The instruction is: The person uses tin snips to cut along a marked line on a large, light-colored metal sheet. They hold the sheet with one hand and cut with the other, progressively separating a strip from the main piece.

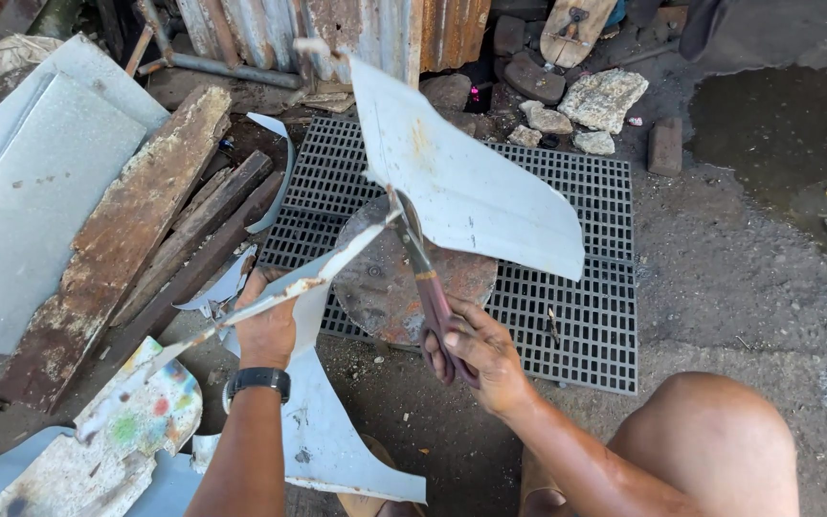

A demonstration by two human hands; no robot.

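Note:
My right hand (476, 349) grips the reddish handles of metal snips (423, 273), whose blades bite into a pale sheet of thin metal (461, 182) held up over the ground. My left hand (265, 325), with a black watch at the wrist, holds the lower, narrower strip of that same sheet (327, 273) where it bends away from the cut. The upper part of the sheet curls up and to the right.
A black plastic grid mat (576, 287) lies on the dirt with a rusty round disc (385, 287) on it. Weathered planks (117, 249) and a grey metal panel (31, 191) lie left. Cut sheet scraps (337, 450) lie below; stones (600, 96) and a puddle (787, 124) behind.

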